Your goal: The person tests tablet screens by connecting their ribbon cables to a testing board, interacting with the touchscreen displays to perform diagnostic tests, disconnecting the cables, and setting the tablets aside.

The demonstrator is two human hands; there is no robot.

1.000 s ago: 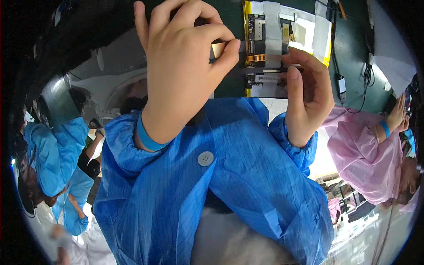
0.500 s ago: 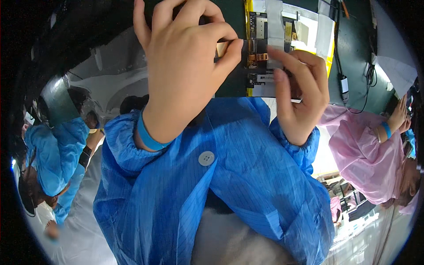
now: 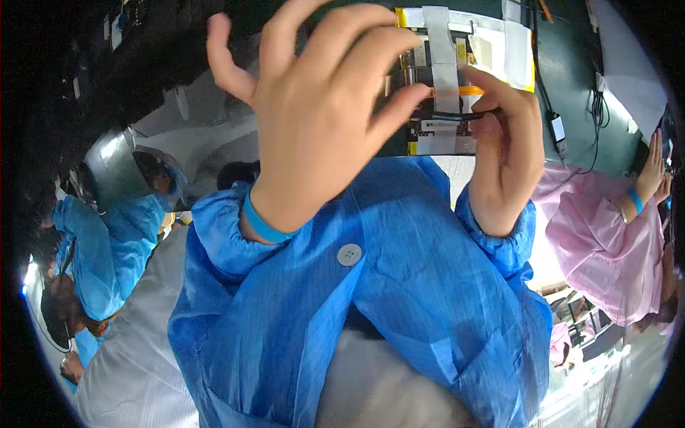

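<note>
Up near the top centre of the frame two bare hands meet over one opened flat device (image 3: 457, 107), a dark slab with yellow edging, strips of pale tape and one orange band across its inner parts. It lies on a dark green work surface (image 3: 571, 85) at upper right, where one dark cable with a small white plug (image 3: 557, 130) runs down beside it. The left hand (image 3: 321, 128) fills the middle of the frame, its fingers spread and loosely curled, the forefinger tip touching the device's left part near the orange band; whether it pinches anything there cannot be told. The right hand (image 3: 503, 157) sits just right of it, fingers bent together, the thumb and fingertips pressed on the device's lower right edge, gripping it. Both wrists come out of blue sleeves (image 3: 399, 285), with one blue wristband (image 3: 264, 225) on the left. At the right rim one person in a pink coat (image 3: 606, 242) stands; at the left rim another in blue (image 3: 100, 250) is seen.
</note>
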